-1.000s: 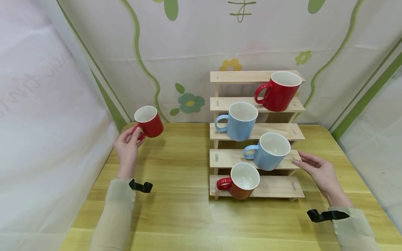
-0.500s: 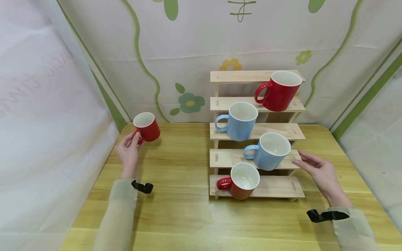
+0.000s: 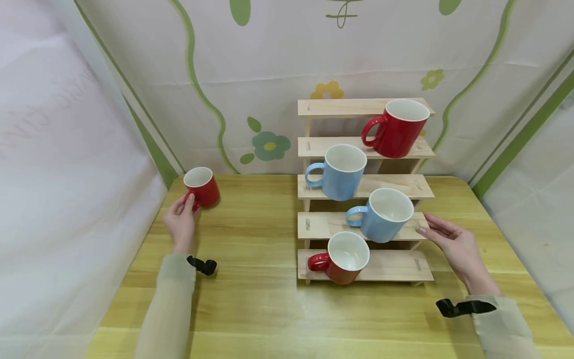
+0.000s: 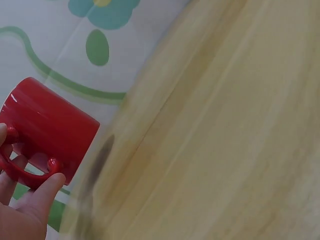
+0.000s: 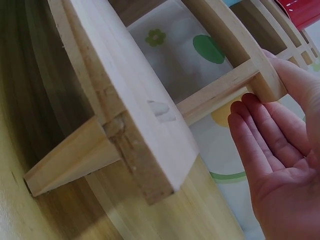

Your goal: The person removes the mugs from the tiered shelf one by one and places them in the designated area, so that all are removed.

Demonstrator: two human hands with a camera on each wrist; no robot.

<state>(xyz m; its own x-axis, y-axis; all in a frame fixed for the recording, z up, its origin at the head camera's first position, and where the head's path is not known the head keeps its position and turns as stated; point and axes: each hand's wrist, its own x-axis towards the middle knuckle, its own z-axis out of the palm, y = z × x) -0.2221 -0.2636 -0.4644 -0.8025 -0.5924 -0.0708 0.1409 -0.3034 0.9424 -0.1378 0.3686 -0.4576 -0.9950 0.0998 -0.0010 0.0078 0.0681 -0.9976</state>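
Observation:
At the table's far left corner, my left hand (image 3: 179, 222) pinches the handle of a red mug (image 3: 206, 193) with a white inside. The mug is upright, low over the tabletop; in the left wrist view its base lies close to its shadow. My right hand (image 3: 459, 249) holds the right end of a board on a stepped wooden rack (image 3: 323, 227), thumb on top and fingers below. On the rack's steps stand a red mug (image 3: 341, 267) lowest, a light blue mug (image 3: 381, 222), another light blue mug (image 3: 343, 179), and a red mug (image 3: 399, 134) higher up. Their handles point left.
The wooden table (image 3: 251, 299) runs back to a white printed cloth (image 3: 251, 60) with green vines and flowers. Cloth also hangs on the left and right sides. The rack's top board (image 3: 341, 107) stands close before the back cloth.
My left hand has brought the red mug down and slightly left, towards the tabletop. My right hand stays at the rack's board. The head view has shifted slightly.

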